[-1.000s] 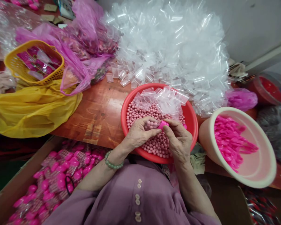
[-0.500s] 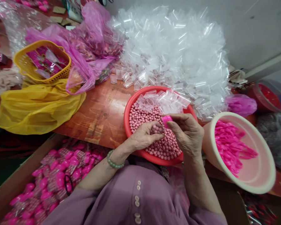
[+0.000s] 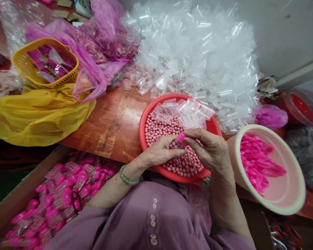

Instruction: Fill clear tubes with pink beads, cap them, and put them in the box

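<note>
Pale grey wall (image 3: 287,31) backs a glossy, reddish-brown, wood-grained desk (image 3: 114,119), where a tall heap of clear, stiff plastic sleeves (image 3: 198,52) crowds the far edge. At the near edge sits a round red plastic basin (image 3: 142,128) of small, smooth pink beads (image 3: 159,126), loose clear sleeves (image 3: 195,113) lying on top. Toward the desk's right, a tilted cream plastic tub (image 3: 284,187) holds shiny hot-pink plastic pieces (image 3: 253,159). Half a second ago the bright pink plastic cap (image 3: 182,138) stood slightly apart from the small clear bead-filled container (image 3: 175,144); now the two meet above the basin. The left hand (image 3: 159,151) curls its grip around the container, fingers over it and thumb stretched along the near side. The right hand (image 3: 214,149) pinches the cap between thumb and fingertips, its grip closed. Cap and container lie between the hands; whether the cap is fully seated cannot be told.
</note>
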Demonstrator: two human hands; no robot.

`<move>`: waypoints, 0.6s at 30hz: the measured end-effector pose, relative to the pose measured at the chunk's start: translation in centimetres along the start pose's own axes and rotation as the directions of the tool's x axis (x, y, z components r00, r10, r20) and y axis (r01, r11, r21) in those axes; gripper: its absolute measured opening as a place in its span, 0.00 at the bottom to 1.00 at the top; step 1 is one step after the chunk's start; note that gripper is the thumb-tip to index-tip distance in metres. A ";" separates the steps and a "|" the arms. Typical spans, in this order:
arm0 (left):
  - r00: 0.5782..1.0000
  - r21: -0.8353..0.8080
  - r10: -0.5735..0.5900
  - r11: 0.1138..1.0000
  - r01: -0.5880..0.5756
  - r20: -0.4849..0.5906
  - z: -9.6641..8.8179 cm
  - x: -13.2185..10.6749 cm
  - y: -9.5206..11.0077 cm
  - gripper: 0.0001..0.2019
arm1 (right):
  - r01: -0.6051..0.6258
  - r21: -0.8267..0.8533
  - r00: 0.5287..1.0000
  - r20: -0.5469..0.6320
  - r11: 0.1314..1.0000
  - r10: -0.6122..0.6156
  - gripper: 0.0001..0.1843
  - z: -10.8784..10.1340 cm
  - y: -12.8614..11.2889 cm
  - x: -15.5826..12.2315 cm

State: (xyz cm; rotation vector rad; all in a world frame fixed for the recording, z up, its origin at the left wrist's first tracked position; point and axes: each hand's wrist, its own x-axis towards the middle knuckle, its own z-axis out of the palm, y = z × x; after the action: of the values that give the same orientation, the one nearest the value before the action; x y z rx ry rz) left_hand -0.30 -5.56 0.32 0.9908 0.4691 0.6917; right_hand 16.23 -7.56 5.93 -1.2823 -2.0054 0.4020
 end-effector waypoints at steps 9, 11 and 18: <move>0.997 0.018 -0.022 1.000 0.021 0.079 0.0 0.0 0.0 0.15 | -0.017 -0.024 0.993 0.115 1.000 0.020 0.04 -0.7 -0.7 0.5; 0.995 -0.008 -0.027 1.000 0.028 0.100 0.0 -0.1 0.2 0.17 | -0.013 -0.038 0.992 0.126 0.999 0.018 0.04 -0.8 -1.0 0.6; 0.984 -0.211 -0.143 0.964 0.163 0.108 -0.4 -0.2 0.6 0.23 | 0.096 -0.190 0.985 0.158 0.977 -0.066 0.31 0.3 -1.2 -0.3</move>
State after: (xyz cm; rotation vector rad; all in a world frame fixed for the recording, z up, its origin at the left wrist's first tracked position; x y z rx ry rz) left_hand -0.88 -5.21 0.70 0.7662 0.3756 0.5432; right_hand 15.31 -8.37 6.26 -1.3165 -2.2640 0.2733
